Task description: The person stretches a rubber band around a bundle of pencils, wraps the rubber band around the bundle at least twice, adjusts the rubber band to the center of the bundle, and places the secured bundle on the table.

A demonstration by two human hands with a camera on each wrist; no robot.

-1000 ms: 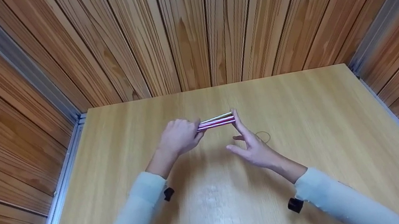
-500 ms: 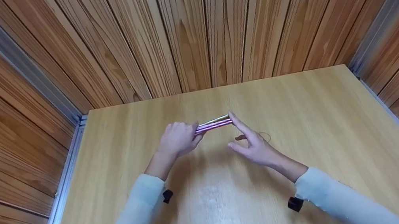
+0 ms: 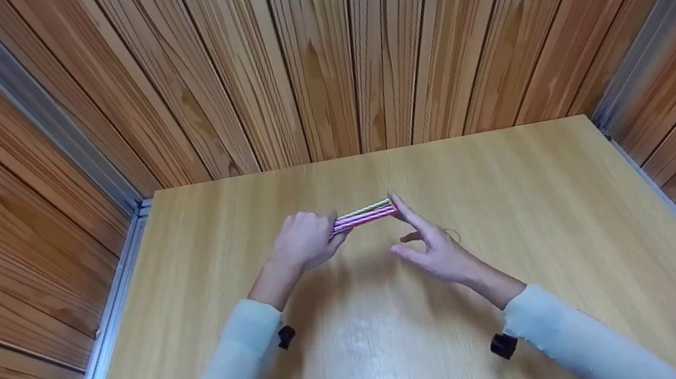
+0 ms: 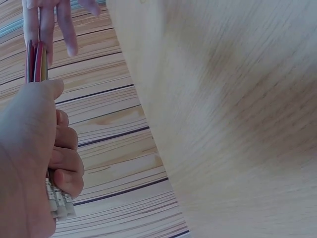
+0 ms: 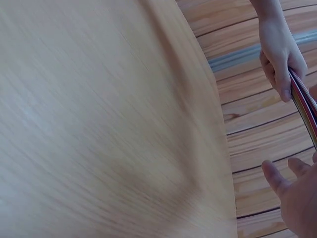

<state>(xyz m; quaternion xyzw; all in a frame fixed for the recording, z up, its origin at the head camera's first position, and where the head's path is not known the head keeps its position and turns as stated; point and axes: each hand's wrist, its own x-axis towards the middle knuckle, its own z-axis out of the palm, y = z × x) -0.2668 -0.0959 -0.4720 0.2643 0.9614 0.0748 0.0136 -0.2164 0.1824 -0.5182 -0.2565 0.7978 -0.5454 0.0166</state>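
Observation:
In the head view my left hand grips a bundle of colourful striped pencils over the table. Its fingers are curled round them, and white eraser ends poke out below the fist in the left wrist view. The far ends point right and are slightly fanned. My right hand holds its fingers extended, with the fingertips right at those far ends; its thumb stands apart from the pencils. In the right wrist view the pencils run from the left fist toward the right fingers, partly cut off by the frame edge.
A thin rubber band lies on the wooden table just behind the right hand, partly hidden by it. Wood-plank walls enclose the back and both sides. A metal rail runs along the table's left edge.
The pencils tilt slightly more, their far ends higher in view than the near ends. The head view has shifted a little; both hands keep nearly the same pose.

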